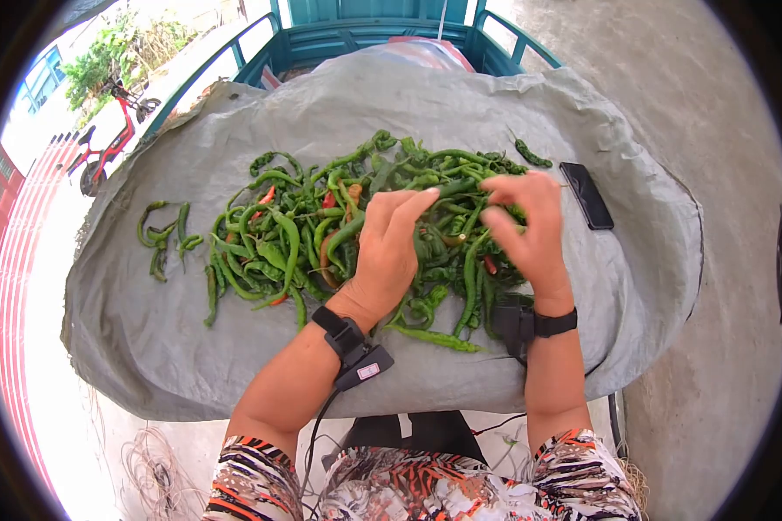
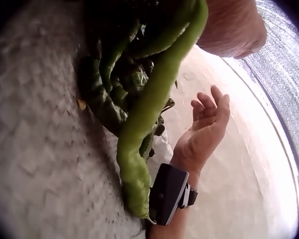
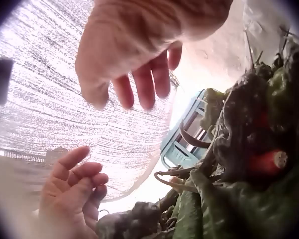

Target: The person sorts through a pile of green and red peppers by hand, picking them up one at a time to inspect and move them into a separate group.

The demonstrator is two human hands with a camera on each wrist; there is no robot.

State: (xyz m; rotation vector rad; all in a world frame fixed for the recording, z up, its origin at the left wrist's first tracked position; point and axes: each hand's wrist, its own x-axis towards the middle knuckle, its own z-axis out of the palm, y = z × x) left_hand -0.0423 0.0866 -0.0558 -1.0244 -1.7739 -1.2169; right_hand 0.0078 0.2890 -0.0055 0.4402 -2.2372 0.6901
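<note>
A heap of green chili peppers (image 1: 291, 252), with a few red ones, lies on a grey sheet (image 1: 391, 104). Over the middle of the heap is my left hand (image 1: 389, 247), index finger pointing toward the right hand, nothing visible in its grasp. My right hand (image 1: 533, 227) hovers at the heap's right side, thumb and fingers apart and holding nothing. The right wrist view shows loosely bent fingers on the right hand (image 3: 149, 30) and the left hand (image 3: 72, 199). A long pale green pepper (image 2: 149, 99) fills the middle of the left wrist view.
To the right lies a black phone (image 1: 586, 195), beside a lone dark green pepper (image 1: 532, 154). Several peppers sit apart in a small group (image 1: 161, 234) at left. Behind the sheet rises a teal cart frame (image 1: 374, 39). A red bike (image 1: 113, 148) stands farther off.
</note>
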